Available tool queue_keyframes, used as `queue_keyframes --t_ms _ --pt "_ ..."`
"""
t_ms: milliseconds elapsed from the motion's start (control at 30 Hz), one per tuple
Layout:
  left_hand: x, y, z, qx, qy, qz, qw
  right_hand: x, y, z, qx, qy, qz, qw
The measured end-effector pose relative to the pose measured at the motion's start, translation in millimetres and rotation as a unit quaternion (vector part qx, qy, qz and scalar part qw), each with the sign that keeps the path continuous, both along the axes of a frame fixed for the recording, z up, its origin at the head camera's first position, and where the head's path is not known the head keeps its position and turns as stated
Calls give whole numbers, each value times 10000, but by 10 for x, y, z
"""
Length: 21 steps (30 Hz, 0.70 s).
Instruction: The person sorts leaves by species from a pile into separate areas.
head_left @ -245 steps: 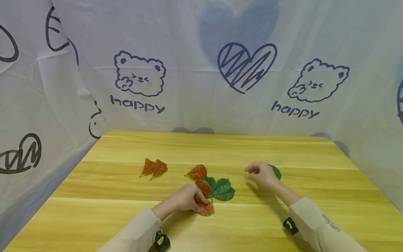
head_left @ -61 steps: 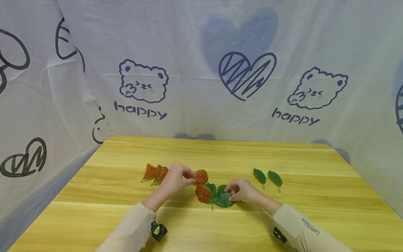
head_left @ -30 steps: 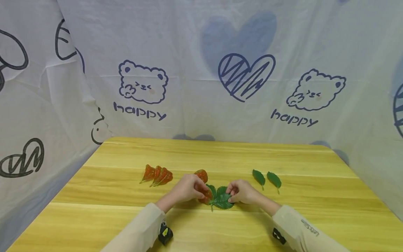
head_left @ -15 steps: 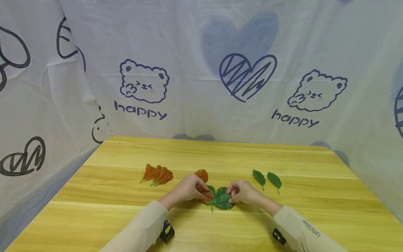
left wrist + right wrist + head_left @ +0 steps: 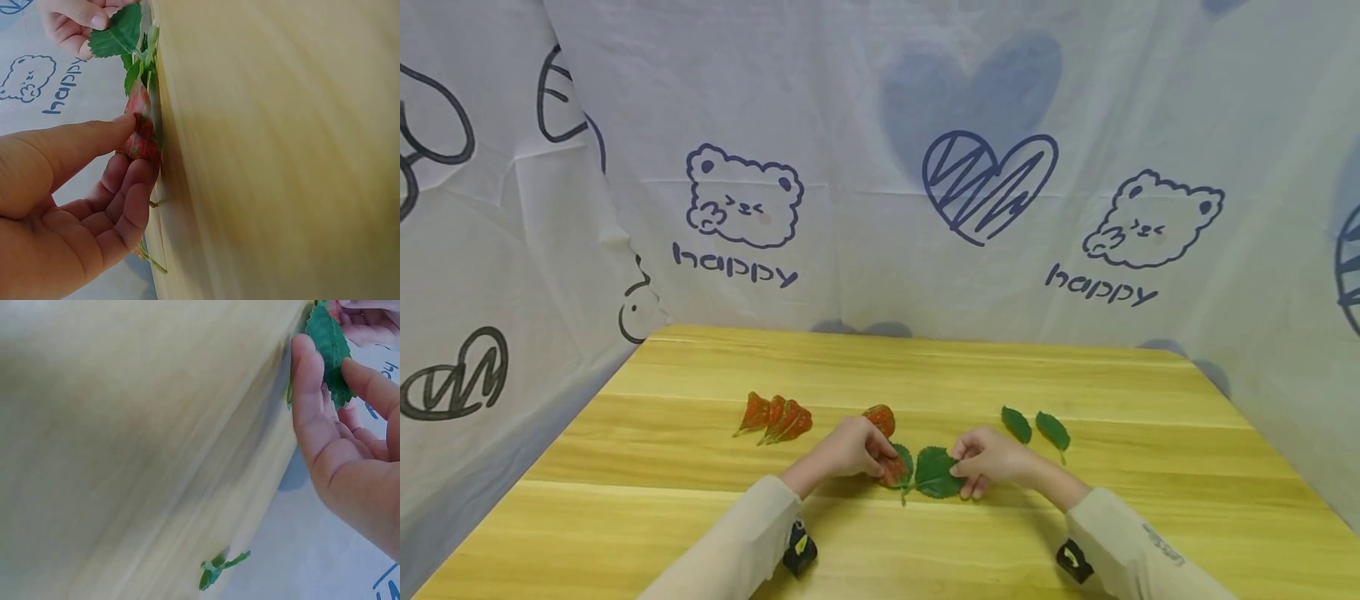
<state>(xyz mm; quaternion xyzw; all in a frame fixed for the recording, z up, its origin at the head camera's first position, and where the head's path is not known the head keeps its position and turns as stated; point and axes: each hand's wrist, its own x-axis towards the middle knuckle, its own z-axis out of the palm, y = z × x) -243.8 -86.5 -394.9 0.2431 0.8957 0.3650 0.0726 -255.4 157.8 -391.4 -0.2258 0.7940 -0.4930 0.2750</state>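
In the head view my left hand (image 5: 850,450) pinches a red, yellow-flecked leaf (image 5: 892,472) near the table's middle; the left wrist view shows the thumb over the red leaf (image 5: 142,139) and fingers beneath. A green toothed-edged leaf (image 5: 906,457) shows partly behind it. Just to the right, my right hand (image 5: 1000,458) holds another green leaf (image 5: 936,473) by its right edge, between thumb and fingers, as the green leaf (image 5: 328,340) in the right wrist view confirms. One more red leaf (image 5: 880,418) lies beyond my left hand, partly covered by it.
Several red leaves (image 5: 790,419) lie overlapping in a row at the left of the wooden table (image 5: 880,550). To the right are two separate green leaves (image 5: 1054,430). A white cloth (image 5: 865,233) with bear and heart drawings hangs behind the table.
Red leaves have gathered at the left and two green ones lie apart at the right. My left hand came from the farther red leaf to the nearer; my right hand has just drawn its leaf rightward.
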Motion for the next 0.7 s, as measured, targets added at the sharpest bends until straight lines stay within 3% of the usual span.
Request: queue_keyframes --t_ms 133,367,567,700 --pt "4 3 -3 -19 -70 27 10000 -4 49 17 -105 -46 -70 9999" --pt "13 15 11 -89 -119 88 9999 -15 168 85 -312 332 -223 9987" --pt "5 26 11 -124 -141 112 9998 -17 276 168 -436 280 -773 9957" --pt "-8 31 0 -159 -110 112 9997 -31 375 176 -443 473 -1005 9928"
